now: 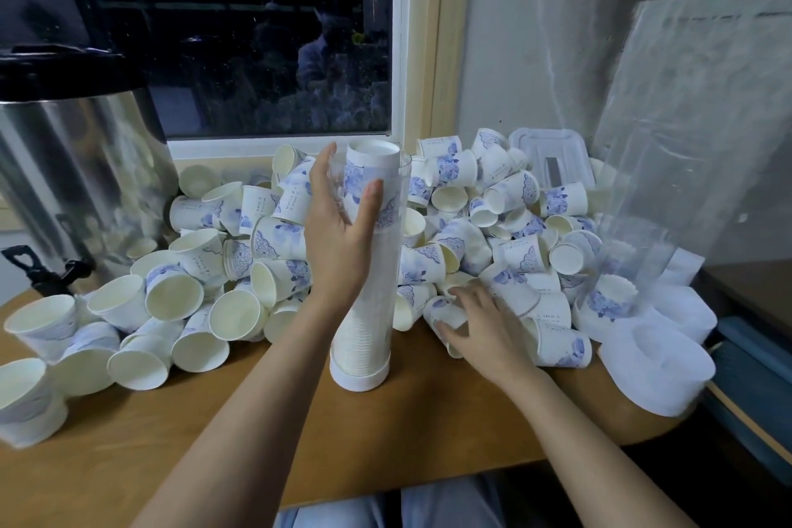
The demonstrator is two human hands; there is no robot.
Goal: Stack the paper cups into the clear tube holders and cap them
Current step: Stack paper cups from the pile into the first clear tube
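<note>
The clear tube (pixel 369 326) stands upright on the wooden table (pixel 300 420), its foot seated in a white cap (pixel 360 376), and a stack of nested paper cups (pixel 372 161) fills it up to the open rim. The left hand (pixel 343 227) wraps the upper part of the tube from its left side, thumb on the near face and fingers curled round the far side, grasping it. Just right of the tube's lower half the right hand (pixel 484 322) lies palm down on a loose cup (pixel 445 313) that rests on its side at the edge of the pile of cups (pixel 471 227); the fingers are spread over it, but the blur hides whether they have closed on it, so I cannot tell. The pile runs behind the tube and out to both sides. Far left of the tube stands a steel urn (pixel 77 167); far right of it lie more white caps (pixel 655 360)
</note>
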